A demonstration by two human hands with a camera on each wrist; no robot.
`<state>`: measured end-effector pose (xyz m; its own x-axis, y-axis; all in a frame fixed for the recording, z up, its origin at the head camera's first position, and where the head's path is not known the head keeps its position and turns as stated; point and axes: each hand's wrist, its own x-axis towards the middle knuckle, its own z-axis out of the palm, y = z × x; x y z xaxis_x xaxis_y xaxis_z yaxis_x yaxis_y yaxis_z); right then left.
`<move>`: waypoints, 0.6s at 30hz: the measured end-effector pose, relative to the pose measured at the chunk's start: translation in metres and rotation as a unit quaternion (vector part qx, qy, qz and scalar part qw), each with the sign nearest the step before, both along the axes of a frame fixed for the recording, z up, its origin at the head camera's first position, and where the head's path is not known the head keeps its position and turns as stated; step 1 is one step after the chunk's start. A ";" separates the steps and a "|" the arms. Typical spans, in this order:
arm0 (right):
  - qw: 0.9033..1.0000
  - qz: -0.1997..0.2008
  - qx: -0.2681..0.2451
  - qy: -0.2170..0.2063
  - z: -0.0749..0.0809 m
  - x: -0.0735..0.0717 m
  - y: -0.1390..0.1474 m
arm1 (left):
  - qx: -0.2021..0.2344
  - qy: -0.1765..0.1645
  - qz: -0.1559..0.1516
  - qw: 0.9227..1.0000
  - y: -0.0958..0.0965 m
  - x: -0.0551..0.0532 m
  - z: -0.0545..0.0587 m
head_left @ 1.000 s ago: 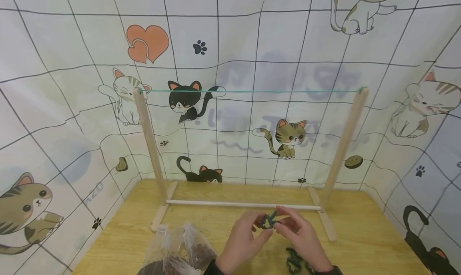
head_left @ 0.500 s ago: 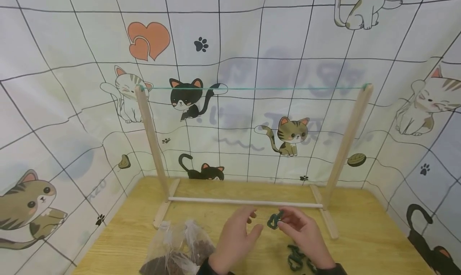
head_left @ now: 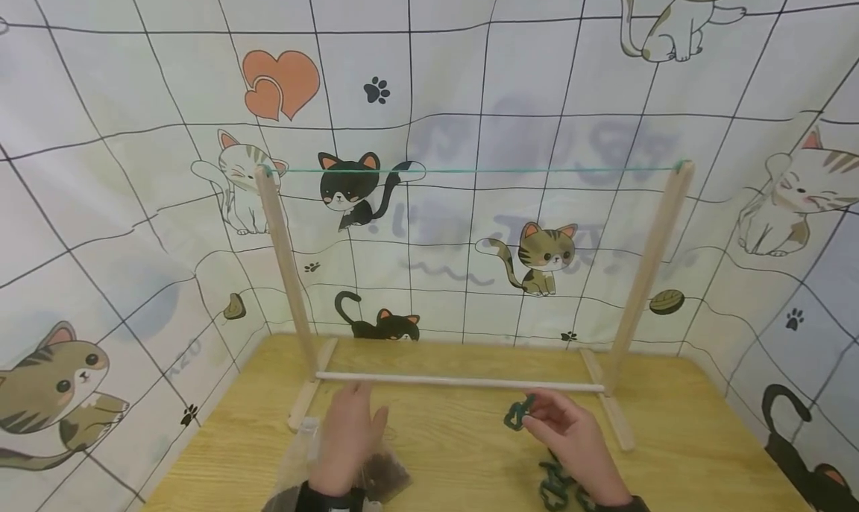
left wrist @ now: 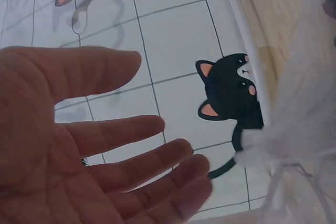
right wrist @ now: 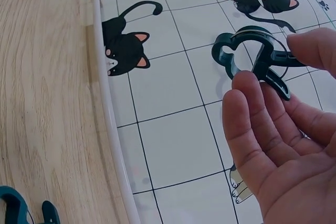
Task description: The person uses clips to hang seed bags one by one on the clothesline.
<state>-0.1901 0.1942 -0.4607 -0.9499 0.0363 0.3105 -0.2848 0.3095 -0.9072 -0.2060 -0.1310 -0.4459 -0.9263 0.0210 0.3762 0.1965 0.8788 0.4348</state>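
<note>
A dark green plastic plant clip [right wrist: 247,51] with a wire spring is pinched in my right hand [head_left: 570,434] by its handle end, raised above the table. More green clips [head_left: 555,486] lie on the table below that hand. My left hand [head_left: 349,434] holds nothing; its fingers stretch out loosely in the left wrist view, thumb apart. It hovers over the clear plastic bags [head_left: 385,475] of dark brown contents, hiding part of them in the head view. A tied bag neck [left wrist: 281,156] shows close beside the left fingertips.
Behind the hands stands a wooden frame, with a left post [head_left: 288,273], a right post [head_left: 651,273], a white bottom rod [head_left: 456,381] and a thin green string [head_left: 456,171] across the top. Cat-print sheeting [head_left: 443,72] surrounds the wooden table [head_left: 463,452].
My left hand has let go of the clip and moved left over the plastic bags. The right hand keeps the clip in nearly the same spot.
</note>
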 end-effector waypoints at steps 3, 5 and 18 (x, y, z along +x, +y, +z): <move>1.000 -0.009 0.006 0.011 -0.001 -0.001 0.003 | -0.010 -0.054 0.005 0.998 -0.008 -0.003 -0.003; 1.000 -0.012 0.007 0.024 -0.002 -0.001 0.005 | -0.022 -0.095 0.004 0.995 -0.011 -0.004 -0.006; 1.000 -0.022 -0.006 0.021 0.000 -0.001 0.010 | -0.034 -0.174 -0.001 0.984 -0.023 -0.005 -0.012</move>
